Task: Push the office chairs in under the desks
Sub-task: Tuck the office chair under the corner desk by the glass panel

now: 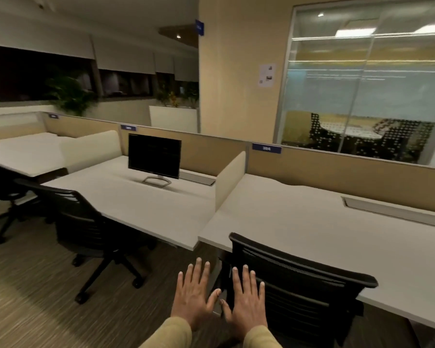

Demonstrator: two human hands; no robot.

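Both hands are raised side by side at the bottom of the view, backs toward the camera, tan sleeves (259,337) at the wrists. The left hand (195,295) is flat with its fingers spread and holds nothing, out over the carpet (35,297) and the gap beside the chair. The right hand (248,300) is flat and spread as well, lying in front of the left edge of the nearest chair (307,287). It may be resting on the black mesh back, but contact cannot be made out.

That chair stands close against the front edge of the near desk (312,222), its backrest upright and its seat hidden behind the back. A grey cable hatch (394,213) is set into this desk near its rear.

To the left, past a low divider (230,179), a second chair (86,222) stands turned at an angle against the middle desk (136,197), which carries a dark monitor (154,156). A third chair (0,187) at the far left, cut by the frame edge, stands by the far desk (23,154).

Behind the desks runs a tan partition with a blue label (266,148). Beyond it are plants (70,94) and a glass-walled room (362,96).
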